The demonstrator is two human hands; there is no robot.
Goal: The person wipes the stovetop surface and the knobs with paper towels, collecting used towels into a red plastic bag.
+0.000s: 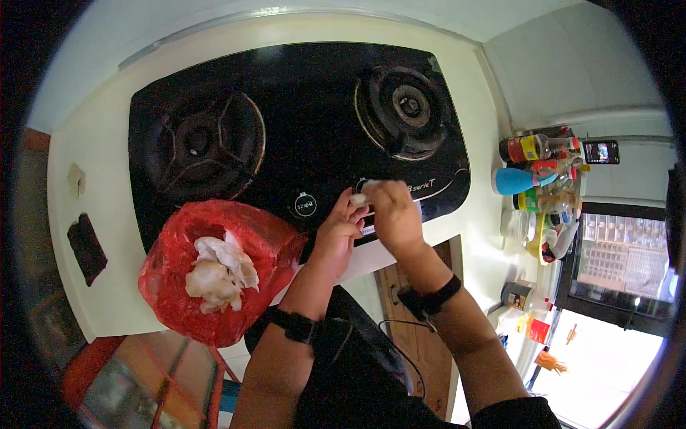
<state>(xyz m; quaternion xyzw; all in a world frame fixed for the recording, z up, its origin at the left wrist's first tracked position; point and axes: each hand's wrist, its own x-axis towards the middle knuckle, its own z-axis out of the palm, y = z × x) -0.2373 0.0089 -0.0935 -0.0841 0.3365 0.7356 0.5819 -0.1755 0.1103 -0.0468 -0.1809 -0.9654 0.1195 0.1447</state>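
Note:
Over the front edge of the black gas cooktop (305, 134), my left hand (336, 231) holds a small white piece (358, 199), which looks like a garlic clove. My right hand (396, 220) bends over the same piece from the right, its fingertips pinched on it or on its skin; the exact grip is blurred. Left of my hands sits a red plastic bag (177, 316) on the counter's front edge. Pale, papery pieces (220, 276), likely garlic skins, lie on it. The bag covers the cooktop's near left corner.
Two burners, left (198, 139) and right (410, 107), stand behind my hands. A dark flat object (87, 249) lies on the left counter (107, 300). Bottles, including a blue one (514, 181), crowd the right side near a phone (601, 152). A cable (418, 370) hangs below my right forearm.

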